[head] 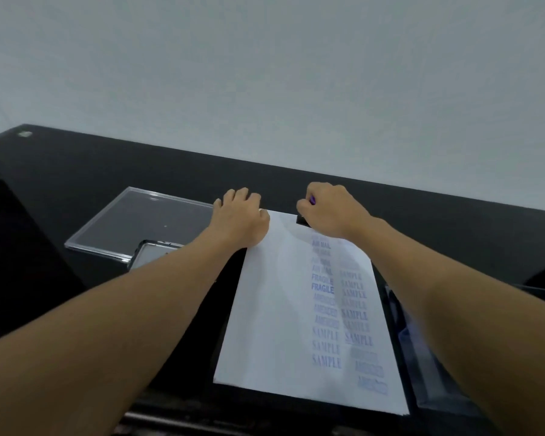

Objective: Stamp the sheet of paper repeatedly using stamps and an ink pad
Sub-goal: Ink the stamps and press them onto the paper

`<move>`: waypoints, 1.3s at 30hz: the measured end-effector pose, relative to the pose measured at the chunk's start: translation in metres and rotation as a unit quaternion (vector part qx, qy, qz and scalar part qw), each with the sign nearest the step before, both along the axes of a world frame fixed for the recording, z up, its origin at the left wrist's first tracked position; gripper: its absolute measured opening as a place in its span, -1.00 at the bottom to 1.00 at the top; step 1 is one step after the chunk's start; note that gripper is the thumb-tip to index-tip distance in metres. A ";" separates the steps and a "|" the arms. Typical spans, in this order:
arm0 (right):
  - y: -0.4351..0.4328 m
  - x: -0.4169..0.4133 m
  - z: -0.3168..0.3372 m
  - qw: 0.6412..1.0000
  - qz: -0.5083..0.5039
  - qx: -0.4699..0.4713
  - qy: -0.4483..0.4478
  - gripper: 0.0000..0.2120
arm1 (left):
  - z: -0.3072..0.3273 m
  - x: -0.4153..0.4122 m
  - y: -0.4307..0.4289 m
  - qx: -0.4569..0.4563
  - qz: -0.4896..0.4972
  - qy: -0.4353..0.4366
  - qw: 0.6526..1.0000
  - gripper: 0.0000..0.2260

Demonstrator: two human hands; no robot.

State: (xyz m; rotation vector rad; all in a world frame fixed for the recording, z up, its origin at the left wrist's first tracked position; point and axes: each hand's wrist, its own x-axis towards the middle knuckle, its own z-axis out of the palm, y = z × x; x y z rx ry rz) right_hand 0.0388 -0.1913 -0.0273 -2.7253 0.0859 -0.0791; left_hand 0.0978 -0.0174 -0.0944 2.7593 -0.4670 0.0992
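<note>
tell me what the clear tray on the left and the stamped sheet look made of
Clear tray: likely glossy acrylic or hard plastic, see-through with bright edge glints.
Stamped sheet: matt white paper, thin, carrying blue ink prints.

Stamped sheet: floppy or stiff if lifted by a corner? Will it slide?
Probably floppy: the sheet is thin and lies flat, so it would droop from a corner. Likely light and apt to slide on the black table; the left hand rests on its far corner, perhaps pinning it while the right hand grips a stamp.
</note>
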 end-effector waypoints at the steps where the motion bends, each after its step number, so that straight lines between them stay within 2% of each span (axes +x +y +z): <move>1: 0.000 0.003 -0.002 1.000 0.001 -0.003 0.001 -0.81 | -0.005 0.001 0.001 0.010 0.001 -0.004 1.000 -0.61; 5: 0.002 0.011 -0.009 1.000 0.005 -0.018 0.004 -0.80 | -0.018 0.002 0.001 0.022 0.007 -0.037 0.999 -0.63; 21: 0.009 0.025 -0.026 0.998 -0.003 -0.066 0.004 -0.85 | -0.024 0.005 0.001 0.036 0.011 -0.061 0.997 -0.66; 26: 0.013 0.021 -0.041 0.997 -0.026 -0.052 -0.046 -0.87 | -0.023 0.003 0.001 0.040 0.011 -0.062 0.997 -0.56; 31: 0.013 0.020 -0.043 0.997 -0.026 -0.055 -0.052 -0.87 | -0.025 0.003 0.000 0.051 0.013 -0.070 0.996 -0.66; 39: 0.012 0.025 -0.049 0.997 -0.024 -0.037 -0.060 -0.79 | -0.023 0.002 -0.002 0.060 0.015 -0.065 0.996 -0.64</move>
